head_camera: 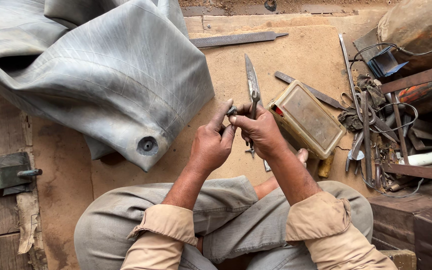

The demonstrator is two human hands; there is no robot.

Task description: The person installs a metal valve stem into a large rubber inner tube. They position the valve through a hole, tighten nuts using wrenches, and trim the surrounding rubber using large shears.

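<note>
Right hand [260,131] closed around scissors [252,95], blades pointing away, just left of the plastic box [307,119]. Left hand [212,145] pinching a small dark piece [231,111] with 2 fingertips, touching the scissors.

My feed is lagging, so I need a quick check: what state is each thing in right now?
Left hand: pinching a small dark piece.
Right hand: gripping scissors, blades closed, pointing away.
Inner tube: deflated, crumpled, valve hole facing up.
Plastic box: lid shut.
File: lying flat, unused.
</note>
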